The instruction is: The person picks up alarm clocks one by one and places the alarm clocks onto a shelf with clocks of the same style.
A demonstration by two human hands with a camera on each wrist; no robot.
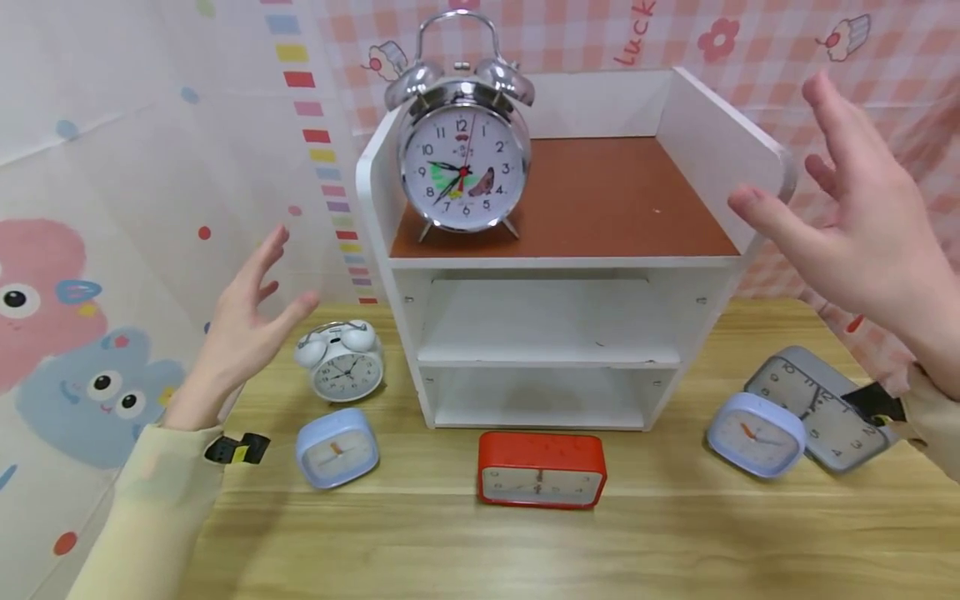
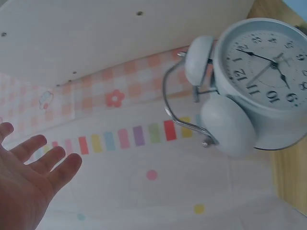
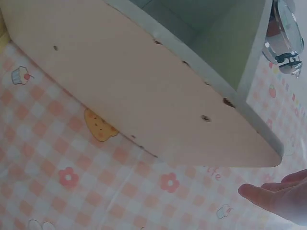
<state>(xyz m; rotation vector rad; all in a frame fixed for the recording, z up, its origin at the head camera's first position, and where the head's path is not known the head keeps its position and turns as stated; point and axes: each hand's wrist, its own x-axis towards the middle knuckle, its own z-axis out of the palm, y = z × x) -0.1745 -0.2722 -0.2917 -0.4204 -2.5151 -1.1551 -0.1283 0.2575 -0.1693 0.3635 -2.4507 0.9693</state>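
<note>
A silver twin-bell alarm clock (image 1: 465, 167) stands upright at the left front of the brown top of a white shelf unit (image 1: 555, 321). To the left of the unit my left hand (image 1: 243, 321) is raised with its fingers spread, holding nothing. It is above and left of a white twin-bell alarm clock (image 1: 347, 371), which looms large in the left wrist view. My right hand (image 1: 873, 212) hovers beside the unit's upper right side panel, fingers apart and nothing in them. In the right wrist view only part of that hand (image 3: 280, 199) shows, past the panel's rounded corner.
On the wooden table (image 1: 420, 554) stand a light blue clock (image 1: 337, 448) at left, a red clock (image 1: 542, 468) in front of the unit, and another light blue clock (image 1: 756, 435) at right, overlapping a grey clock (image 1: 847, 442). Patterned cloth hangs behind and at left.
</note>
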